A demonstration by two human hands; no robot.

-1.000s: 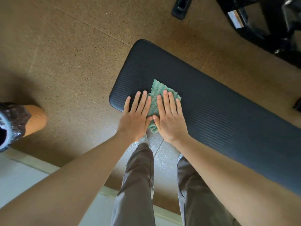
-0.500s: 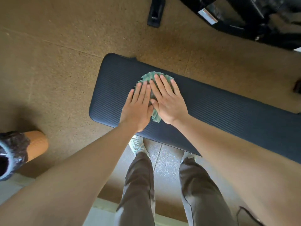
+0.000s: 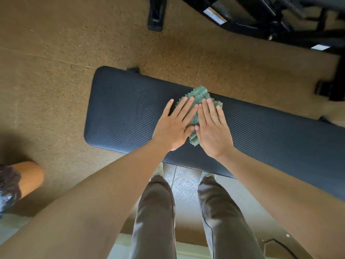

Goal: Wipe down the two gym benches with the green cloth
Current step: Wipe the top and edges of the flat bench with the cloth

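Far left: orange ribbed cylinder (image 3: pixel 29 174) with a dark bag on top, on the brown speckled floor (image 3: pixel 56 71). Dark ribbed padded gym bench (image 3: pixel 121 116) has its long axis running left to right and dipping slightly toward the right, with its rounded end at left. Left hand (image 3: pixel 172 128) is flat, fingers straight and spread, pressing on the crumpled green cloth (image 3: pixel 200 95). Right hand (image 3: pixel 212 131) is just beside it, also flat, fingers straight on the cloth; neither hand grasps it. The cloth sits under both sets of fingers and pokes out past the fingertips toward the bench's far edge. The longer stretch of pad lies to the right, so the right hand is nearer to lead the next stroke, likely. Black metal gym frame (image 3: pixel 261 21) is top right.
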